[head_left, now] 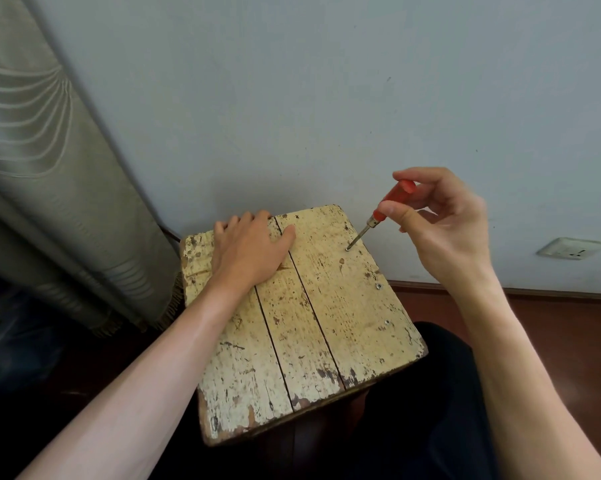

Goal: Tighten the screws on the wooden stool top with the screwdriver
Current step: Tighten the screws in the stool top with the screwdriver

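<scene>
Red-handled screwdriver point(394, 199) pinched in right hand point(441, 220), tip on small metal screw point(347, 249); left hand point(250, 251) flat on yellowed wooden stool top point(327, 306). Shaft leans; squaring it prob bites better

wall point(327, 81): pale blue-grey | curtain point(32, 150): grey, left; socket point(569, 248): low right | floor point(552, 323): red-brown

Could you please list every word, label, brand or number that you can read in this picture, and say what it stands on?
None: no text is legible. The red screwdriver handle, the wooden stool top and the wall socket show no readable marking.
</scene>
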The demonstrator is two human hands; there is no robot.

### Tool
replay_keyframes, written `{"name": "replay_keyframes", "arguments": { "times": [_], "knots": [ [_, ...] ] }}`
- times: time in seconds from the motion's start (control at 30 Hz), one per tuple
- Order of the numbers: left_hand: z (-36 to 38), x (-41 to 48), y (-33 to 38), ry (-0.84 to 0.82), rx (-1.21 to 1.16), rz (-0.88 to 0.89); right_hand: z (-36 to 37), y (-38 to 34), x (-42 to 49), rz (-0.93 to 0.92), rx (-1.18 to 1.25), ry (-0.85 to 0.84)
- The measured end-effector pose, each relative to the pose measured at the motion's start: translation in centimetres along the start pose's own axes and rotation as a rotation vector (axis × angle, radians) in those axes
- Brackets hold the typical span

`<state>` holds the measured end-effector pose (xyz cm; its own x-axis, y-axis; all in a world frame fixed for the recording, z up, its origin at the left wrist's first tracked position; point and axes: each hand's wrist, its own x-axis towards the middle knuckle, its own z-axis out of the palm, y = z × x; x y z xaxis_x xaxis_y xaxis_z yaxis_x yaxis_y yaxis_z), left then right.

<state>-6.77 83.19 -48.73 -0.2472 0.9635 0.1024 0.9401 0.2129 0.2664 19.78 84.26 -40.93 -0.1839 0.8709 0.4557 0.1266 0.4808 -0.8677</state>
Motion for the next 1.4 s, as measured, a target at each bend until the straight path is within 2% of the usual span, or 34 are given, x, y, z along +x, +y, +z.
{"name": "replay_keyframes", "arguments": {
  "times": [0.23, 0.37, 0.47, 0.57, 0.8, 0.97, 1.13, 1.27, 1.4],
  "knots": [
    [0.0, 0.0, 0.0, 0.0, -0.002, 0.004, 0.2, -0.4, -0.6, -0.009, -0.105, 0.075],
    [0.0, -0.1, 0.0, -0.001, -0.01, 0.003, -1.2, -0.4, -0.1, -0.077, -0.206, -0.115],
    [0.0, 0.0, 0.0, 0.002, -0.007, 0.004, -1.7, -0.2, 0.4, -0.066, -0.115, -0.231],
    [0.0, -0.1, 0.0, 0.009, -0.006, 0.006, -1.4, -0.3, 0.6, -0.001, 0.028, -0.183],
    [0.0, 0.0, 0.1, 0.002, 0.001, 0.007, 0.5, -0.1, 0.3, -0.024, 0.009, 0.035],
    [-0.1, -0.1, 0.1, 0.002, -0.005, 0.008, 0.2, 0.0, 0.2, -0.02, -0.028, 0.036],
    [-0.1, 0.0, 0.1, 0.0, 0.001, 0.007, -1.7, -0.2, 0.6, 0.021, 0.029, -0.186],
    [-0.1, 0.0, 0.0, 0.003, -0.009, 0.004, -1.5, -0.4, 0.6, 0.026, 0.017, -0.164],
    [0.0, -0.1, 0.1, 0.002, -0.01, 0.005, -0.3, 0.0, 0.5, 0.013, -0.035, -0.045]
  ]
}}
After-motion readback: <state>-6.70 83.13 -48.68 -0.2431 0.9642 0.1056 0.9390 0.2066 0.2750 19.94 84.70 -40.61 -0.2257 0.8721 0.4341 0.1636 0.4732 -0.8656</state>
